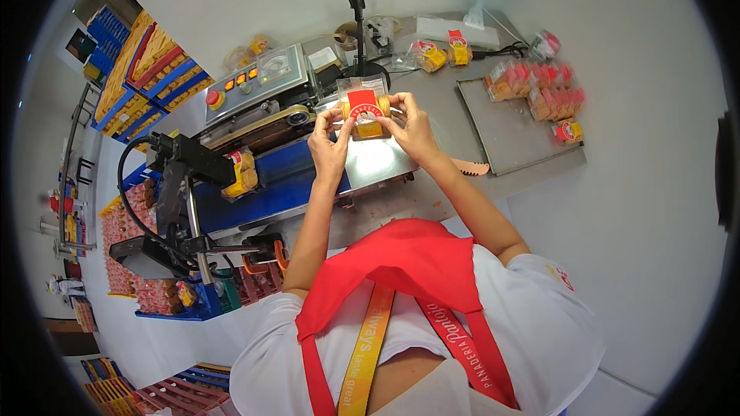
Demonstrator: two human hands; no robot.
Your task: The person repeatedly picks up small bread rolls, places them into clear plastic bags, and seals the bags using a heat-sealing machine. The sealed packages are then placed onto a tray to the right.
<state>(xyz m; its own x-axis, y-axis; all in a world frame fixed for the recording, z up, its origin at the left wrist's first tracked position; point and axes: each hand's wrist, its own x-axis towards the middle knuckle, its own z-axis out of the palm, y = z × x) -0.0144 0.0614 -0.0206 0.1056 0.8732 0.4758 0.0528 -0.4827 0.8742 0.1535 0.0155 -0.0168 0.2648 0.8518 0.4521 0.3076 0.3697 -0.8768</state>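
A clear plastic packet (364, 100) with a red and yellow label and yellow baked goods inside is held up above the metal plate (379, 160) at the end of a conveyor. My left hand (329, 148) pinches its left side, thumb on the front. On the other side, the fingers and thumb of my right hand (415, 132) grip its right edge. Another labelled packet (243, 172) rides on the blue conveyor belt (285, 173) to the left, under a black device on an arm (196, 162). A serrated, orange-tinted blade (470, 167) lies right of my right forearm.
Behind the belt stands a sealing machine with a control panel (258, 81). A metal tray (501, 156) at right holds several pink-labelled packs (543, 91). More packets (443, 54) lie at the back by a black stand (354, 0). Crates of packs (193, 304) stand at left.
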